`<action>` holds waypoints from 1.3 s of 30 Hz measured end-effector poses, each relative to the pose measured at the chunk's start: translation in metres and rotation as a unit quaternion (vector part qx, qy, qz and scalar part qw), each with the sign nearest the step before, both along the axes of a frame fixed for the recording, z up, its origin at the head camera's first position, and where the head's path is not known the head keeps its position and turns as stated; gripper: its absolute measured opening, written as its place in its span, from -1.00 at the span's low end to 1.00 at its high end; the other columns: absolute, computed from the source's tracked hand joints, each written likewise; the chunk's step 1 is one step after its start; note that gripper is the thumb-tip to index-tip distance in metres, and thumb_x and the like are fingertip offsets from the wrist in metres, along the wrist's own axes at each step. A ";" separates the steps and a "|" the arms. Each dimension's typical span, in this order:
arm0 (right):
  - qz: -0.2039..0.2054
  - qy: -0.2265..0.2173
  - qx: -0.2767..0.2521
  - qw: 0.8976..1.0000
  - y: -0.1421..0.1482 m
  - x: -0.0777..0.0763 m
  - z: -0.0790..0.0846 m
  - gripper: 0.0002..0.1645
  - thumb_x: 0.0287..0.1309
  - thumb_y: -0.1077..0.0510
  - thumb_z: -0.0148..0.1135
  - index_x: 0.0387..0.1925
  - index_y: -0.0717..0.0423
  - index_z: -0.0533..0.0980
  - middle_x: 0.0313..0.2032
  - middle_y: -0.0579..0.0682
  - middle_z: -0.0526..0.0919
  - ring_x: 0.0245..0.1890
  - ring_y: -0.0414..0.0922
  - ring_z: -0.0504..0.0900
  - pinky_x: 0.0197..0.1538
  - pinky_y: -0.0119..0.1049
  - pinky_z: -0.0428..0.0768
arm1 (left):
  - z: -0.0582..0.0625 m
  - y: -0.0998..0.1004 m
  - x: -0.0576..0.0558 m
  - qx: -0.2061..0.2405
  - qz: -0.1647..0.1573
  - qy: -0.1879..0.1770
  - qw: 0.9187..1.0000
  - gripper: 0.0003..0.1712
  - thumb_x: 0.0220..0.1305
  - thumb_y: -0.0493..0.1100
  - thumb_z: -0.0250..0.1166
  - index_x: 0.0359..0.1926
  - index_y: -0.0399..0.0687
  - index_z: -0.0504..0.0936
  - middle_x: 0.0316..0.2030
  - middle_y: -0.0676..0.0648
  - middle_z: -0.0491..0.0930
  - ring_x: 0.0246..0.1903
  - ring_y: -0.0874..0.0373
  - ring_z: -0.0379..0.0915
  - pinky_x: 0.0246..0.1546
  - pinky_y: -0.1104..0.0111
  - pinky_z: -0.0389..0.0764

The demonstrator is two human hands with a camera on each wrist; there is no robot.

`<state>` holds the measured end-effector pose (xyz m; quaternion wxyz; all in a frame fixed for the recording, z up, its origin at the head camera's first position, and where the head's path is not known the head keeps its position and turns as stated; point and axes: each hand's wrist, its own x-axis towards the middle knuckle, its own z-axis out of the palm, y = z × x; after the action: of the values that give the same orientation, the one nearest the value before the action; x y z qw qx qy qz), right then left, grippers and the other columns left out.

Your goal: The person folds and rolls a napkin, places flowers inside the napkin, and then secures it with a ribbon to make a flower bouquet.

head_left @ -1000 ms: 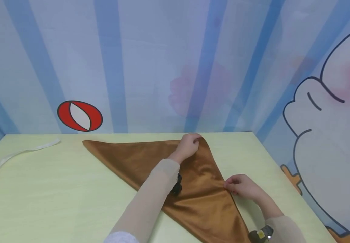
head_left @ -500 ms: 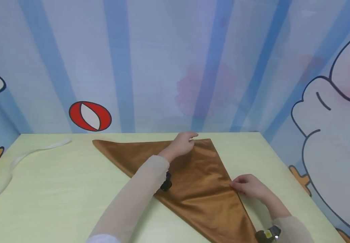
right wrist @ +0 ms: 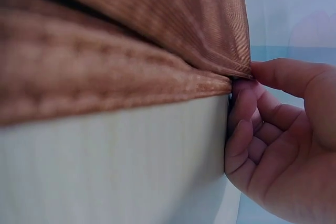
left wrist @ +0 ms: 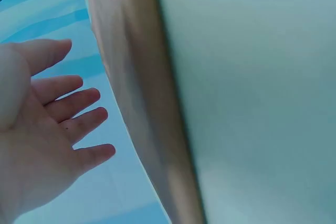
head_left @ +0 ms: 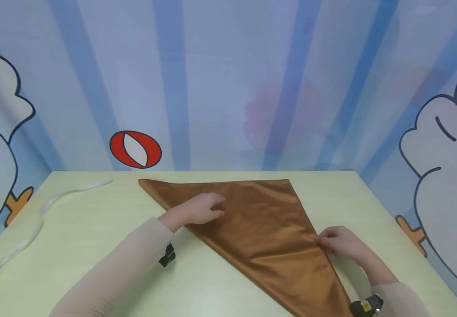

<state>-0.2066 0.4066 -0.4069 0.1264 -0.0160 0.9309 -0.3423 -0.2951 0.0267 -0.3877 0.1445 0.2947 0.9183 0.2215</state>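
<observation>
A brown satin cloth (head_left: 268,229), folded into a triangle, lies on the pale yellow table. Its far corners spread along the back, and its near tip runs out of the head view at the bottom. My right hand (head_left: 343,243) pinches the cloth's right edge between thumb and forefinger; the right wrist view shows the stitched hem of the cloth (right wrist: 105,77) gathered at those fingertips. Over the left part of the cloth is my left hand (head_left: 202,208), holding nothing. Its fingers look straight and spread in the left wrist view, apart from the cloth (left wrist: 152,103).
A narrow white ribbon (head_left: 42,220) curves along the left side of the pale yellow table (head_left: 196,290). Behind and at the sides stands a blue striped printed backdrop (head_left: 220,88) with cartoon figures.
My left hand has let go of the far right corner and moved left and nearer across the cloth. That corner now lies flat. My right hand keeps its pinch while the head view turns left.
</observation>
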 end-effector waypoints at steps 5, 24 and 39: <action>0.000 0.003 0.015 1.000 0.005 -0.001 -0.001 -0.71 0.25 0.10 0.18 -0.33 0.31 0.59 -0.50 -0.05 0.56 -0.47 -0.15 0.45 -0.40 -0.30 0.41 | -0.005 -0.023 0.011 -0.015 0.017 -0.003 1.000 -0.35 0.40 -0.08 0.14 0.39 -0.29 0.23 0.37 -0.25 0.23 0.39 -0.12 0.09 0.35 0.08 0.17; -0.011 0.008 0.059 0.998 0.020 0.004 -0.005 -0.73 0.19 0.12 0.22 -0.33 0.32 0.58 -0.50 -0.04 0.56 -0.48 -0.14 0.45 -0.40 -0.25 0.42 | -0.029 -0.088 -0.004 -0.059 0.148 -0.027 0.987 -0.14 0.41 0.13 0.04 0.41 -0.44 0.04 0.44 -0.39 -0.04 0.44 -0.27 -0.20 0.31 -0.27 -0.16; -0.033 0.004 0.066 0.997 0.027 0.017 -0.002 -0.73 0.15 0.14 0.24 -0.33 0.35 0.56 -0.43 0.01 0.60 -0.45 -0.15 0.49 -0.38 -0.25 0.47 | -0.029 -0.106 -0.036 -0.017 0.175 -0.017 0.984 -0.37 0.39 0.05 0.08 0.24 -0.37 0.36 0.21 -0.36 0.35 0.26 -0.29 0.18 0.21 -0.37 -0.03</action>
<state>-0.1893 0.4340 -0.4086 0.1123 0.0222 0.9520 -0.2837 -0.3310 -0.0795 -0.4163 0.1240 0.1227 0.9567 0.2332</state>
